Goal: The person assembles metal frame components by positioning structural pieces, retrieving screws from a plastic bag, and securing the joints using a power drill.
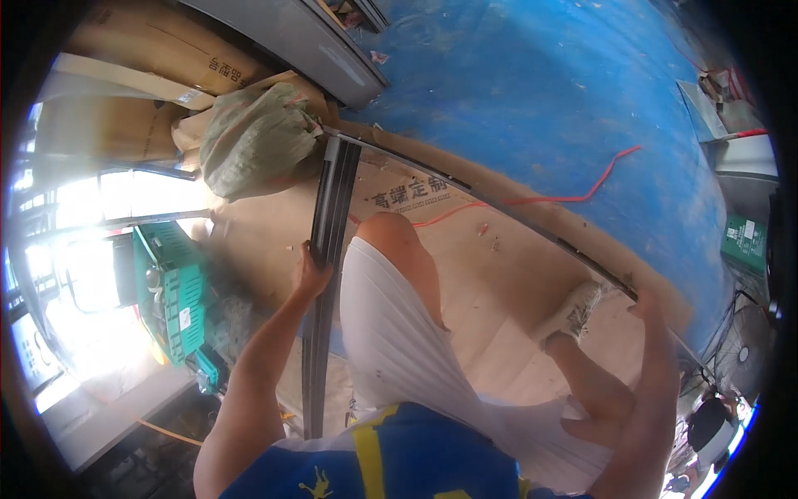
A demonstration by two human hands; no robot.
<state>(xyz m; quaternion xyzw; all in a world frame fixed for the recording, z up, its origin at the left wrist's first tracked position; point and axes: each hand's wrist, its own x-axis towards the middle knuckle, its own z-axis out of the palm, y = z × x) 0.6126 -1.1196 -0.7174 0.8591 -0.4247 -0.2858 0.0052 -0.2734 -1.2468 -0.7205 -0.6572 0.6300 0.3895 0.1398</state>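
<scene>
"Two bare hands show in the head view; what does the left one hold?"

"The left hand (311,273) is closed on the left edge of a wide dark bar (334,208), which runs upward past the person's raised knee (391,237)."

"And the right hand?"

"The right hand (651,306) is at the thin bar (590,264), well apart from the left. Its fingers touch the edge, but I cannot tell whether they close around it."

"Where are the bars?"

"They meet at a corner just beside a woven sack (253,141), above brown cardboard (490,274). A red strap (557,199) trails from there onto a blue sheet (532,83). A green crate (172,274) stands to the left."
</scene>
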